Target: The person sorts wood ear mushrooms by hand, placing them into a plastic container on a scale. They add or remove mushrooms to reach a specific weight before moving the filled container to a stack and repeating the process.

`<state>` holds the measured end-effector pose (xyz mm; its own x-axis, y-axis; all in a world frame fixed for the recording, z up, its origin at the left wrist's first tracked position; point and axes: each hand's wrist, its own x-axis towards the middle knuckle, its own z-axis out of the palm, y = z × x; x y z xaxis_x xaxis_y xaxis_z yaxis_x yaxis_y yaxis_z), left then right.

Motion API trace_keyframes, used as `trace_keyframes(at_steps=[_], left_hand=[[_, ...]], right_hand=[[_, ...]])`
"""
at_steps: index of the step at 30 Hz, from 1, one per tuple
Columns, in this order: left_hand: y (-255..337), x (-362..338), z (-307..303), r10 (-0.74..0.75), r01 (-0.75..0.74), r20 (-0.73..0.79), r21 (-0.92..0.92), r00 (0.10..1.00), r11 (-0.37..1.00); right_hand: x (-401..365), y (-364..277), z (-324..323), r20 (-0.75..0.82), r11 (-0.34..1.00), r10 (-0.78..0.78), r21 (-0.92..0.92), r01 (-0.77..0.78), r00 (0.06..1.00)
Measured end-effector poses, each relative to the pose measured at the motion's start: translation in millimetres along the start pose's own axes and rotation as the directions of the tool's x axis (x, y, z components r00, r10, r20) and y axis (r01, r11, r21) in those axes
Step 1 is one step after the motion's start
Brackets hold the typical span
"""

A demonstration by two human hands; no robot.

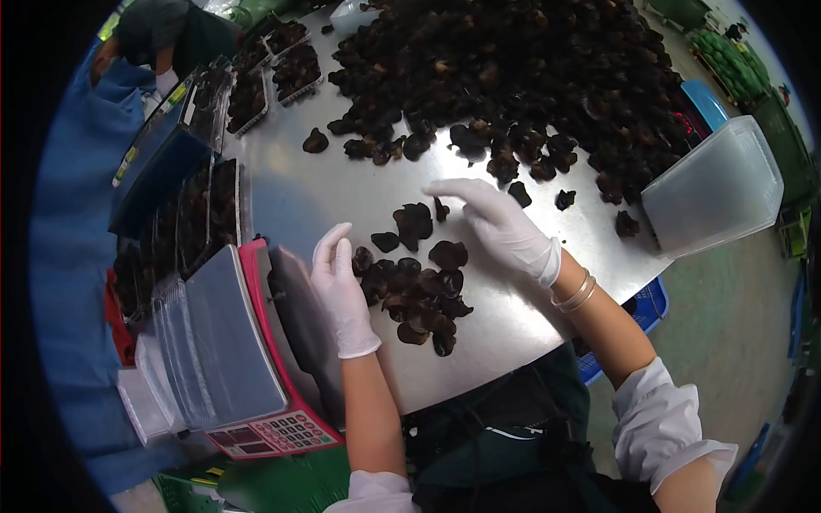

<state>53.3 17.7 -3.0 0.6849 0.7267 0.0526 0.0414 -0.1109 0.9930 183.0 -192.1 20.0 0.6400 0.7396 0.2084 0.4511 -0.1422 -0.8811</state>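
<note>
Dark brown, wrinkled pieces like wood-ear fungus form a small pile (415, 295) on the metal table (513, 316). At the pile's left edge is my left hand (344, 291), white-gloved, its fingers raised and nothing visible in it. Above and right of the pile, my right hand (496, 224), also white-gloved, reaches over the table with fingers stretched out, its fingertips near a small dark piece (441, 209). A much larger heap (513, 77) of the same pieces covers the far side of the table.
A red scale (278, 342) with a keypad stands at the left, clear lids on it. Filled clear trays (297, 70) and a blue box (158, 162) lie behind. Stacked clear containers (714, 190) stand at the right edge. Another person's arm (165, 60) shows top left.
</note>
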Motion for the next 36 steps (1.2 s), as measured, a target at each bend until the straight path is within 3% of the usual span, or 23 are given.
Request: trace_keyframes(at_steps=[2, 3, 5, 7, 9, 10, 11, 14, 15, 17, 19, 21, 23, 25, 26, 27, 29, 30, 32, 36], left_hand=[[2, -2, 2, -0.011, 0.012, 0.037, -0.026, 0.999, 1.000], [5, -2, 5, 0.022, -0.023, 0.064, 0.020, 0.998, 1.000], [7, -3, 9, 0.056, -0.063, 0.109, 0.063, 0.992, 0.996], [5, -2, 10, 0.223, -0.252, 0.187, 0.149, 0.957, 0.956], [1, -2, 6, 0.239, -0.283, 0.232, 0.183, 0.943, 0.942], [1, -1, 4, 0.210, -0.263, 0.254, 0.196, 0.944, 0.945], [1, 1, 3, 0.186, -0.246, 0.272, 0.208, 0.944, 0.947], [1, 0, 4, 0.214, -0.280, 0.267, 0.242, 0.940, 0.929], [1, -1, 3, 0.217, -0.284, 0.271, 0.238, 0.938, 0.929], [2, 0, 3, 0.209, -0.281, 0.274, 0.255, 0.939, 0.925], [3, -1, 3, 0.204, -0.272, 0.269, 0.248, 0.941, 0.930], [4, -2, 4, 0.194, -0.257, 0.256, 0.244, 0.947, 0.935], [4, -3, 4, 0.195, -0.259, 0.251, 0.255, 0.948, 0.932], [6, -4, 4, 0.198, -0.262, 0.250, 0.257, 0.948, 0.930], [7, -5, 5, 0.198, -0.263, 0.252, 0.260, 0.947, 0.929], [7, -5, 5, 0.203, -0.269, 0.253, 0.260, 0.946, 0.928], [6, -4, 4, 0.194, -0.257, 0.249, 0.254, 0.949, 0.932], [6, -3, 5, 0.205, -0.268, 0.249, 0.253, 0.947, 0.930], [6, -5, 3, 0.189, -0.246, 0.232, 0.248, 0.954, 0.937], [3, -5, 0, 0.235, -0.300, 0.246, 0.276, 0.940, 0.913]], right_hand=[[-1, -4, 3, -0.177, 1.000, 0.011, 0.013, -0.009, 0.984], [1, 3, 15, -0.185, 1.000, 0.012, 0.013, -0.010, 0.983], [7, 22, 44, -0.161, 0.912, -0.184, -0.397, 0.108, 0.970], [9, -11, 56, 0.075, 0.935, -0.115, -0.328, 0.134, 0.990], [7, -10, 78, 0.156, 0.925, -0.230, -0.270, 0.266, 0.961], [7, -9, 76, 0.145, 0.957, -0.234, -0.138, 0.254, 0.961], [9, -6, 70, 0.141, 0.958, -0.230, -0.142, 0.249, 0.963], [1, 15, 47, -0.067, 0.895, 0.030, -0.442, -0.057, 0.997], [-9, 21, 39, -0.108, 0.804, 0.045, -0.586, -0.100, 0.993], [-38, 23, 23, -0.209, 0.701, 0.051, -0.689, -0.184, 0.977], [-75, 15, 9, -0.275, 0.629, 0.143, -0.716, -0.302, 0.951], [-113, 20, -16, -0.376, 0.663, 0.269, -0.595, -0.453, 0.887], [-138, 10, -46, -0.563, 0.527, 0.258, -0.599, -0.603, 0.785], [-155, 9, -72, -0.559, 0.477, 0.202, -0.661, -0.580, 0.804], [-153, 0, -78, -0.585, 0.575, 0.090, -0.630, -0.521, 0.806], [-143, -16, -79, -0.588, 0.577, 0.087, -0.629, -0.521, 0.805], [-111, -42, -75, -0.508, 0.683, 0.365, -0.423, -0.595, 0.780], [-94, -35, -70, -0.478, 0.773, 0.193, -0.464, -0.433, 0.857], [-50, -8, -58, -0.468, 0.778, -0.087, -0.583, -0.233, 0.880], [-14, 32, -46, -0.433, 0.635, -0.061, -0.712, -0.300, 0.899]])
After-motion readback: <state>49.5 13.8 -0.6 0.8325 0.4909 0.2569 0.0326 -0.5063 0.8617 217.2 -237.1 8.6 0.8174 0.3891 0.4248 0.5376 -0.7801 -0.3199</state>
